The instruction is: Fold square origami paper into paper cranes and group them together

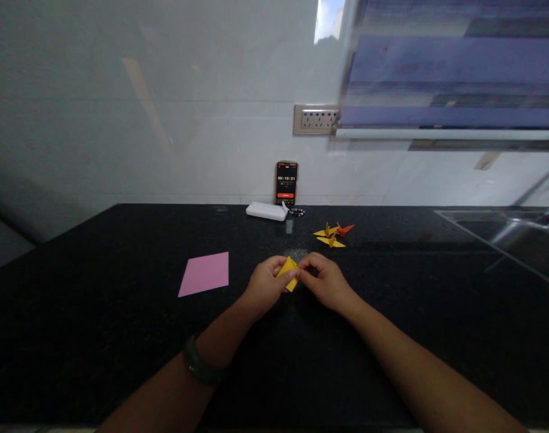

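Note:
A small piece of folded yellow origami paper (289, 266) is held up just above the dark counter, in the middle of the head view. My left hand (266, 282) grips it from the left, thumb across its front and fingers behind. On the other side, my right hand (325, 279) pinches the paper's right edge between thumb and index finger. Left of my hands lies a flat stack or sheet of pink square paper (205, 274). Behind my right hand stand finished paper cranes: a yellow one (332, 242), another yellow one (327, 231) and an orange one (345, 230).
A phone (287, 182) showing a timer leans upright near the wall, behind a white power bank (266, 210) with a beaded strap (296, 211). A wall socket (317, 119) and a purple blind (454, 72) are above. At the right is a sink (522, 231) edge.

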A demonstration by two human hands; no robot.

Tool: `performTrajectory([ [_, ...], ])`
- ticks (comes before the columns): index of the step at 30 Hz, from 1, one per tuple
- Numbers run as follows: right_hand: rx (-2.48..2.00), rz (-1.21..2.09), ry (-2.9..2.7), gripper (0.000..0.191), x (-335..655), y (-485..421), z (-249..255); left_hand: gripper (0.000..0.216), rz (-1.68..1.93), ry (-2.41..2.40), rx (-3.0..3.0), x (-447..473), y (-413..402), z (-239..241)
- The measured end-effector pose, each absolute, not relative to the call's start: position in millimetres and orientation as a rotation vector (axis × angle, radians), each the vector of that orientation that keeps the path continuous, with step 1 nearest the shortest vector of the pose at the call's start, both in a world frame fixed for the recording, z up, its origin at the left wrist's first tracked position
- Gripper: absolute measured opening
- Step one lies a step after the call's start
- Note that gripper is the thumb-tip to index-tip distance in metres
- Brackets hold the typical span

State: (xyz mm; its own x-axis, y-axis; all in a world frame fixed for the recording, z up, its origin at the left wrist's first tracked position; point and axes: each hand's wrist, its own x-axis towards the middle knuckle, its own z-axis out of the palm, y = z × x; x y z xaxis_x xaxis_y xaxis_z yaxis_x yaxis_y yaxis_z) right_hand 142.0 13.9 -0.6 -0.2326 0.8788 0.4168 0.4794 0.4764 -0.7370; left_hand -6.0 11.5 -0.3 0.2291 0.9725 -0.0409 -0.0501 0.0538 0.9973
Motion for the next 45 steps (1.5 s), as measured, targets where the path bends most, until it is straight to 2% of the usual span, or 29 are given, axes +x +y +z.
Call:
performTrajectory([
  [3, -1.229, 0.786, -1.654, 0.011, 140.2, 17.3, -3.5, 0.035, 1.001, 1.007, 1.15, -5.1, 9.4, 3.8],
  [6, -1.253, 0.904, -1.536, 0.015, 140.0, 19.5, -4.5, 0.029, 0.994, 1.021, 1.094, -4.9, 9.6, 5.2],
  [11, -1.186, 0.891, -1.603, 0.018, 141.2, 19.2, -2.7, 0.022, 0.992, 1.017, 1.135, -5.1, 11.7, 2.1],
  [14, -1.137, 0.846, -1.702, 0.012, 141.4, 17.2, 1.0, 0.022, 1.003, 0.985, 1.134, -5.7, 11.8, 1.6],
  [22, -0.885, 0.876, -1.903, 0.022, 142.1, 10.6, 6.9, 0.033, 1.114, 0.917, 0.977, -6.8, 10.4, 3.7],
  [26, -0.931, 0.891, -1.924, 0.028, 142.8, 9.8, 6.8, 0.039, 1.149, 0.883, 0.94, -5.9, 13.3, -0.3],
  [28, -0.965, 0.85, -1.893, 0.022, 142.0, 10.8, 5.7, 0.039, 1.133, 0.864, 0.956, -5.1, 13.8, -1.1],
  [32, -0.979, 0.755, -1.812, 0.011, 139.8, 13.3, 2.3, 0.033, 1.094, 0.839, 0.998, -4.2, 12.3, 0.9],
  [45, -1.0, 0.76, -1.78, 0.017, 140.5, 12.4, 3.9, 0.013, 1.095, 0.716, 0.736, -8.4, 11.7, 5.8],
])
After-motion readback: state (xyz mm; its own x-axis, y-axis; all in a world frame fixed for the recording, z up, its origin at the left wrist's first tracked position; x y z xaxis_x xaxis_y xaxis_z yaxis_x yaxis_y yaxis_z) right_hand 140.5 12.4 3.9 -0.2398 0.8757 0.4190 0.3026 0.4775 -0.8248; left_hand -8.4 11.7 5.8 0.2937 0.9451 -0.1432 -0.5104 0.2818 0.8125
